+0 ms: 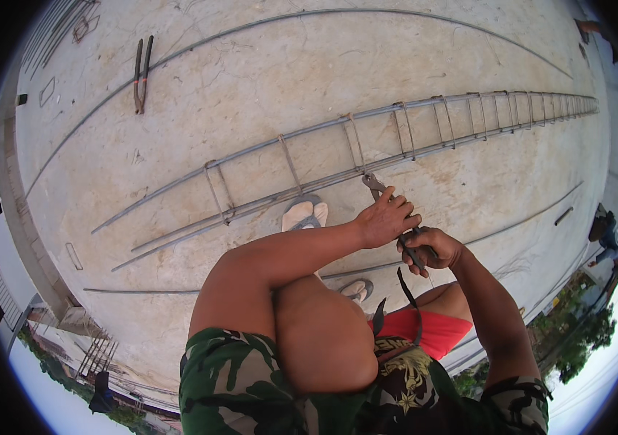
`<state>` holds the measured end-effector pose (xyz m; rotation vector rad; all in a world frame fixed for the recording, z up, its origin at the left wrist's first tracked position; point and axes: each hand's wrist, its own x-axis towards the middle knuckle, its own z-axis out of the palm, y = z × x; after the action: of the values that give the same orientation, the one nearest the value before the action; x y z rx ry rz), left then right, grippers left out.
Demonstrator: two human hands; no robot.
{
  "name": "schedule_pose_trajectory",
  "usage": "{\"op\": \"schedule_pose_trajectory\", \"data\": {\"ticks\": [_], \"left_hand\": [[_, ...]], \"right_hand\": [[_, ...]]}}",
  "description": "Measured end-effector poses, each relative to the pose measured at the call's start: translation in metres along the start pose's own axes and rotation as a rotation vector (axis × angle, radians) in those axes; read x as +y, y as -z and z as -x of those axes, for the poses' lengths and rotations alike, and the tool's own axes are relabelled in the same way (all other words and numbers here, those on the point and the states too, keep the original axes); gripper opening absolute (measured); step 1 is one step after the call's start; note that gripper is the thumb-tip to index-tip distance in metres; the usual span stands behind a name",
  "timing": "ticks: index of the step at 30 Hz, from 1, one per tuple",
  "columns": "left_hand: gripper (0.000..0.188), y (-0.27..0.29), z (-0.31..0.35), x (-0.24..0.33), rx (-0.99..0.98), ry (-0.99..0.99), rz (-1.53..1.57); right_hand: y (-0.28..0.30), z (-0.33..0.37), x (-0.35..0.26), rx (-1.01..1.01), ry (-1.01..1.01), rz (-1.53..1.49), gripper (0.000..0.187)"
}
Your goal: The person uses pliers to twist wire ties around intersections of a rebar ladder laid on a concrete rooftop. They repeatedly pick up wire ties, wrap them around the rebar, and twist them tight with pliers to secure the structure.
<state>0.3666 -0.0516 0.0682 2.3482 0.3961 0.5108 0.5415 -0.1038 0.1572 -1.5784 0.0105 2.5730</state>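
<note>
Both my hands are on a pair of dark metal pincers point(374, 185). My left hand point(387, 220) is closed around them below the jaws. My right hand point(431, 250) is closed around the handles, nearer to my body. The jaws are beside the lower bars of a long steel rebar cage point(273, 197), close to one of its bent stirrups point(355, 141); whether they grip a tie wire there is too small to tell. A thin wire hangs below my right hand. The cage lies on the concrete and runs from near left to far right.
My sandalled feet point(305, 210) are by the cage. A long two-handled tool point(142, 76) lies at the far left. Loose rebar rods point(142, 292) and a curved bar point(323, 11) are on the concrete floor point(251, 87). Another person point(603, 232) is at the right edge.
</note>
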Motion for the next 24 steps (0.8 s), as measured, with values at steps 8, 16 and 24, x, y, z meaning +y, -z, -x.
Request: {"op": "schedule_pose_trajectory", "data": {"ticks": [8,16,24], "left_hand": [[0.027,-0.015,-0.019,-0.015,-0.612,0.12,0.191],[0.032,0.048,-0.005,-0.028,-0.213,0.393,0.349],[0.048,0.0,0.022,-0.032,-0.257,1.037,1.212]], "right_hand": [[-0.024,0.0,0.03,0.629,0.263,1.304,0.053],[-0.006,0.009,0.052,0.095,0.094,-0.042,0.057],[-0.037,0.01,0.058,0.2,0.273,0.125,0.07]]}}
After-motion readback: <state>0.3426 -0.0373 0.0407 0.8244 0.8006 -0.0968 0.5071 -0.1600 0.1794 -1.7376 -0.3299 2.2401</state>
